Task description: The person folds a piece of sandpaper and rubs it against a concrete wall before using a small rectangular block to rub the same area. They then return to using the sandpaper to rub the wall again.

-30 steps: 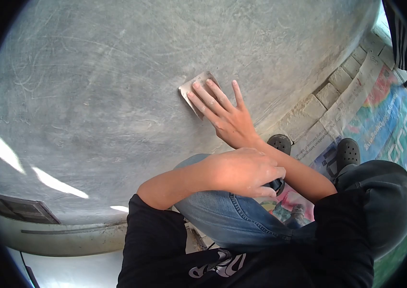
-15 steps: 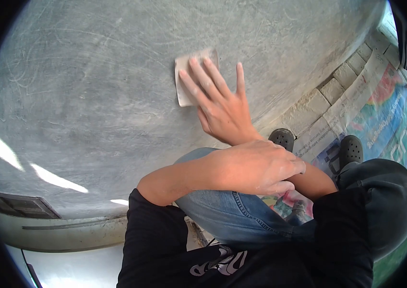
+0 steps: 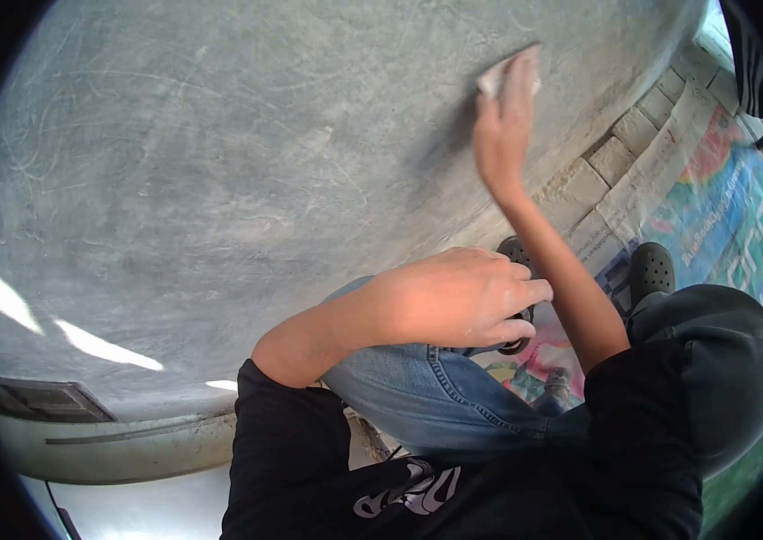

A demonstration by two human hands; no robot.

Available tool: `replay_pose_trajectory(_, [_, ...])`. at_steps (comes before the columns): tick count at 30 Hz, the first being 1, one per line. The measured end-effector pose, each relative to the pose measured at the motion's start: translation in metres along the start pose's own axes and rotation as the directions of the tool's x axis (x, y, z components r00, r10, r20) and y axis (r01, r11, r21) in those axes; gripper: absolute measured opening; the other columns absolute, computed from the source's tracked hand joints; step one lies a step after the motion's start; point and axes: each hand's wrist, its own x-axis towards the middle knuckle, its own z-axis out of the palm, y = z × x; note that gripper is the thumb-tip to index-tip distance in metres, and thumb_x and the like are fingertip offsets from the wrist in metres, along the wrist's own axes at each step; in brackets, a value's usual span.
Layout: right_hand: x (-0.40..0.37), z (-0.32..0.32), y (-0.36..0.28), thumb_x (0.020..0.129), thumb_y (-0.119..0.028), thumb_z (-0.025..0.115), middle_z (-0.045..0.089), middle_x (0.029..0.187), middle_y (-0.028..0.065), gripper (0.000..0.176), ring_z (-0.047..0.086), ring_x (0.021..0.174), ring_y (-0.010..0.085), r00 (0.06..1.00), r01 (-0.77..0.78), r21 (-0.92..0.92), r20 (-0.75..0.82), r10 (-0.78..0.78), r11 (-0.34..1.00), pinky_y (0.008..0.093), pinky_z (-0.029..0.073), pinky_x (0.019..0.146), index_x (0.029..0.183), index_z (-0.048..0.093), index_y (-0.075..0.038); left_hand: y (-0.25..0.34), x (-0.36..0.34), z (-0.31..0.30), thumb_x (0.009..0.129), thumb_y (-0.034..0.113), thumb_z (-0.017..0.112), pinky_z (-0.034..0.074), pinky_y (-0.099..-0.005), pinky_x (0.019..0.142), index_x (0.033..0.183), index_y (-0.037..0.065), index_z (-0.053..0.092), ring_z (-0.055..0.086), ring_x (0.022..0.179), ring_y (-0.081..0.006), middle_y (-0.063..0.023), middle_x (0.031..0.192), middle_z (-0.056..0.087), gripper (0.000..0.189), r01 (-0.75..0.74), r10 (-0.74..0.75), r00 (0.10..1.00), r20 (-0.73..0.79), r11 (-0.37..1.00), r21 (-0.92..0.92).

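Observation:
My right hand (image 3: 503, 135) is stretched out and presses a pale piece of sandpaper (image 3: 491, 79) against the grey plastered wall (image 3: 219, 162). Its fingers lie over the sheet and hide most of it. My left hand (image 3: 458, 297) hangs in front of my knee, palm down and loosely bent, with whitish dust on the fingers. A gap shows between its thumb and fingers, and nothing is held there. The wall is smooth but covered in fine curved scratches and lighter smears.
A row of pale blocks (image 3: 611, 162) runs along the wall's foot. Beside it lies a colourful printed banner (image 3: 714, 216), with dark clogs (image 3: 651, 270) on it. A dark rectangular plate (image 3: 49, 400) is at lower left. Part of another person (image 3: 755, 72) shows at upper right.
My right hand has slid the sandpaper to the right along the wall and turned edge-on. My left hand, formerly over the right forearm, is now apart from it.

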Motion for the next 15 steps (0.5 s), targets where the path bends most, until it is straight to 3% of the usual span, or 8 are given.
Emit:
replay_pose_trajectory(2, [-0.025, -0.007, -0.026, 0.077, -0.011, 0.051, 0.027, 0.146, 0.0177, 0.067, 0.022, 0.137, 0.0334, 0.969, 0.183, -0.185, 0.201, -0.145, 0.966, 0.0551, 0.014, 0.107, 0.141, 0.031, -0.009, 0.0, -0.002, -0.001, 0.09, 0.032, 0.053, 0.045, -0.0388, 0.08, 0.119, 0.004, 0.051, 0.058, 0.088, -0.0322, -0.0143, 0.095, 0.061, 0.041, 0.026, -0.026, 1.0, 0.002, 0.999, 0.041])
replay_pose_trajectory(4, [-0.052, -0.01, -0.042, 0.076, -0.012, 0.055, 0.027, 0.148, 0.0122, 0.068, 0.022, 0.137, 0.0297, 0.783, 0.53, -0.136, 0.457, -0.422, 0.837, 0.055, 0.012, 0.109, 0.141, 0.033, -0.014, 0.003, -0.002, -0.003, 0.089, 0.032, 0.053, 0.045, -0.0392, 0.083, 0.12, 0.004, 0.051, 0.058, 0.091, -0.0327, -0.0152, 0.1, 0.062, 0.042, 0.092, -0.092, 0.996, 0.005, 0.993, 0.071])
replay_pose_trajectory(5, [-0.059, -0.007, -0.039, 0.076, -0.012, 0.055, 0.027, 0.148, 0.0122, 0.068, 0.022, 0.137, 0.0297, 0.788, 0.525, -0.148, 0.457, -0.413, 0.838, 0.055, 0.012, 0.109, 0.141, 0.033, -0.014, 0.002, -0.002, -0.003, 0.089, 0.032, 0.053, 0.045, -0.0392, 0.083, 0.12, 0.004, 0.051, 0.058, 0.091, -0.0327, -0.0152, 0.1, 0.062, 0.042, 0.081, -0.082, 0.997, 0.013, 0.994, 0.069])
replay_pose_trajectory(7, [-0.07, -0.008, -0.035, 0.074, -0.008, 0.059, 0.029, 0.147, 0.0105, 0.072, 0.024, 0.137, 0.0275, 0.644, 0.641, -0.043, 0.574, -0.506, 0.767, 0.056, 0.008, 0.11, 0.141, 0.034, -0.017, 0.001, -0.002, 0.0, 0.089, 0.032, 0.054, 0.045, -0.0398, 0.085, 0.12, 0.004, 0.051, 0.058, 0.095, -0.0324, -0.0156, 0.104, 0.061, 0.042, 0.088, -0.087, 0.996, -0.026, 0.995, 0.048])
replay_pose_trajectory(8, [-0.067, -0.01, -0.026, 0.075, -0.011, 0.058, 0.027, 0.147, 0.0125, 0.072, 0.025, 0.136, 0.0277, 0.656, 0.667, -0.126, 0.566, -0.499, 0.735, 0.0555, 0.01, 0.109, 0.142, 0.031, -0.017, 0.001, -0.003, 0.0, 0.089, 0.032, 0.054, 0.045, -0.0398, 0.085, 0.12, 0.004, 0.051, 0.058, 0.095, -0.0324, -0.0156, 0.104, 0.061, 0.042, 0.077, -0.076, 0.997, -0.015, 0.996, 0.045])
replay_pose_trajectory(9, [-0.058, -0.012, -0.023, 0.075, -0.011, 0.058, 0.027, 0.147, 0.0125, 0.072, 0.025, 0.136, 0.0277, 0.662, 0.662, -0.137, 0.569, -0.488, 0.737, 0.0555, 0.01, 0.109, 0.142, 0.031, -0.017, 0.001, -0.004, 0.001, 0.088, 0.031, 0.055, 0.045, -0.0398, 0.085, 0.12, 0.004, 0.051, 0.058, 0.096, -0.0323, -0.0157, 0.104, 0.061, 0.042, 0.084, -0.082, 0.996, -0.032, 0.995, 0.046])
replay_pose_trajectory(11, [-0.04, -0.016, -0.018, 0.081, -0.016, 0.053, 0.026, 0.147, 0.0133, 0.066, 0.024, 0.137, 0.0284, 0.924, 0.282, -0.211, 0.322, -0.206, 0.936, 0.0548, 0.017, 0.107, 0.142, 0.03, -0.019, 0.002, -0.003, 0.0, 0.088, 0.031, 0.055, 0.045, -0.0397, 0.086, 0.12, 0.004, 0.052, 0.057, 0.098, -0.0322, -0.0158, 0.104, 0.062, 0.042, 0.085, -0.083, 0.995, -0.048, 0.995, 0.045])
replay_pose_trajectory(15, [-0.033, -0.011, -0.01, 0.081, -0.017, 0.052, 0.026, 0.147, 0.0146, 0.066, 0.025, 0.136, 0.0291, 0.997, 0.021, -0.209, 0.08, -0.005, 0.978, 0.055, 0.017, 0.106, 0.143, 0.03, -0.019, -0.003, 0.002, -0.002, 0.088, 0.031, 0.055, 0.045, -0.0392, 0.087, 0.121, 0.003, 0.052, 0.057, 0.1, -0.032, -0.0161, 0.106, 0.062, 0.043, 0.176, -0.177, 0.984, 0.004, 0.981, 0.085])
